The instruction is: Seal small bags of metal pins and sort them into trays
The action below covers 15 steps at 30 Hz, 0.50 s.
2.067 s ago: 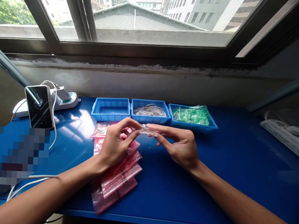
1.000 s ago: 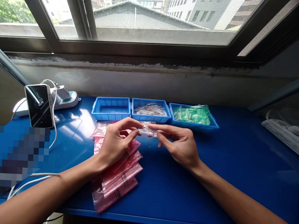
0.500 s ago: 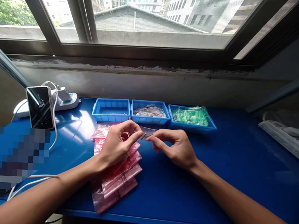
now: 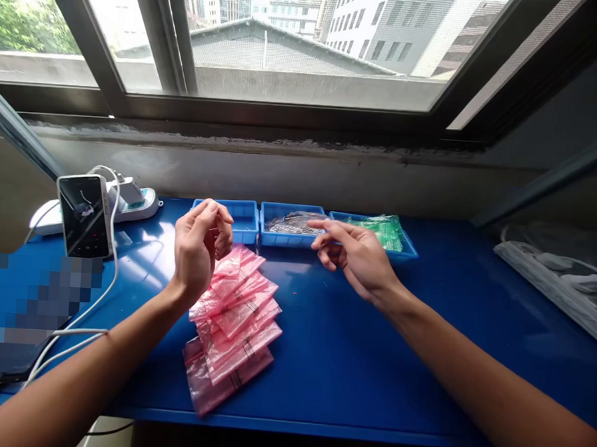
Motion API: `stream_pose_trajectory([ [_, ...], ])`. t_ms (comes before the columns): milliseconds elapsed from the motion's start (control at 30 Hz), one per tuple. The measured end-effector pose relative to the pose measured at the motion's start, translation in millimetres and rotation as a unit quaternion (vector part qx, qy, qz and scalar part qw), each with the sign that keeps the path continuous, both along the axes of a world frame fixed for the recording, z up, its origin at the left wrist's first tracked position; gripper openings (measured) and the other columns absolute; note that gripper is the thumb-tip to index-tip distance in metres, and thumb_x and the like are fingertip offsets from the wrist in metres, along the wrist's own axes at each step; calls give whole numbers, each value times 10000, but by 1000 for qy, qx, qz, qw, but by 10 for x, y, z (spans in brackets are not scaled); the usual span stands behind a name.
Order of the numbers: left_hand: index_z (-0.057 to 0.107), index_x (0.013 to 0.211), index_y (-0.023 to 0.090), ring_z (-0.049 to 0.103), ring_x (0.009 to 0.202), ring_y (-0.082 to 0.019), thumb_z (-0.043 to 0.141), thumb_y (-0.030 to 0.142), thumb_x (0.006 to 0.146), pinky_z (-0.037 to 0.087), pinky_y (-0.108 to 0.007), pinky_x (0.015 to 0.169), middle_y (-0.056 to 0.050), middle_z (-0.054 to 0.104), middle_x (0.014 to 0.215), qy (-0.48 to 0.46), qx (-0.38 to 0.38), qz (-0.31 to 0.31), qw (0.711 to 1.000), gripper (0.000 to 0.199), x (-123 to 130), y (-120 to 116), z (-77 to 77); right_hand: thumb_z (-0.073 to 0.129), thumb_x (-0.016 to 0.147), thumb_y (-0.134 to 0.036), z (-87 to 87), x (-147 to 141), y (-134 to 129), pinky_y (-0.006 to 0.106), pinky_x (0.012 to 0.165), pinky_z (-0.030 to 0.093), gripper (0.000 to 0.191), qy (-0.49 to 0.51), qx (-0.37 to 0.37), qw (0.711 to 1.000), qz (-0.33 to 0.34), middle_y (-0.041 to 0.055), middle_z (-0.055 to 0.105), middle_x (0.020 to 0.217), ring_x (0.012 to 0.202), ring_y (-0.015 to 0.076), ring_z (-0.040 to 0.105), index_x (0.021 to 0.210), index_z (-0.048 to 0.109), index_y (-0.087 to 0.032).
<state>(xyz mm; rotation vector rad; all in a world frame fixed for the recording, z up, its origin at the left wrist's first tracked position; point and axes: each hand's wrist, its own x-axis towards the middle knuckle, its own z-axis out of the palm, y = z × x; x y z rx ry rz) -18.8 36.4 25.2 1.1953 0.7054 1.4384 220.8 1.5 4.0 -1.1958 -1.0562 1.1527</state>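
My left hand (image 4: 196,248) is raised before the left blue bin (image 4: 245,235), its fingers curled in toward the thumb. What it holds, if anything, is hidden. My right hand (image 4: 359,253) is at the front of the middle blue bin (image 4: 290,240), index finger stretched out and the others loosely bent, with nothing visible in it. Thin metal pieces in clear plastic (image 4: 293,222) lie in that middle bin. Green plastic bags (image 4: 385,231) fill the right blue bin (image 4: 408,253), partly behind my right hand. Below my left hand, several pink plastic bags (image 4: 244,314) lie overlapped in a fanned stack.
A phone (image 4: 85,215) leans at the left, with a white cable (image 4: 114,260) running down from it. Behind it is a white power strip (image 4: 146,205). The blue table (image 4: 351,360) ends at a front edge. A pale, plastic-covered object (image 4: 550,277) lies far right.
My hands have moved apart and upward from the middle, where they pinched small metal pieces by a clear bag. My right index finger has straightened; those pieces no longer show between the hands.
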Motion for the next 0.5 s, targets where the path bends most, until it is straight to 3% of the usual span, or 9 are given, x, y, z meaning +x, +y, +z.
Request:
stream_pose_trajectory([
  [67,591,716,189,330,414,-89,618,316,931,249,-211,407,62,375,473,0,9,0,1000,252,7,-8,-21,735,876,-508,-10,-54,-68,229,402,383,374,-85,-10,995,58,26,692,644,430,103,533,931,800,-143],
  [133,591,713,185,329,410,-86,611,309,936,250,-207,407,63,380,472,3,15,1,1000,257,11,-9,-44,686,925,-405,-21,-126,-145,239,446,409,295,-213,27,969,125,28,692,637,463,115,554,919,803,-135],
  [267,596,710,177,327,411,-83,592,304,952,251,-210,408,61,395,482,16,31,-2,999,273,23,-4,-95,659,930,-198,-27,-228,-223,249,573,464,183,-418,196,856,233,49,748,786,600,137,611,1033,801,-146],
  [367,601,715,174,312,409,-81,577,306,974,248,-214,407,64,392,481,25,36,-9,999,292,39,-7,-133,653,942,-154,-65,-231,-207,253,612,471,166,-494,260,786,266,63,757,904,647,141,634,1049,780,-158],
  [500,602,726,175,301,404,-83,564,312,992,250,-218,407,69,393,468,39,37,-20,998,303,51,-19,-176,642,975,-168,-224,-213,-160,263,630,486,193,-538,300,748,247,97,750,1033,777,189,708,1129,757,-156],
])
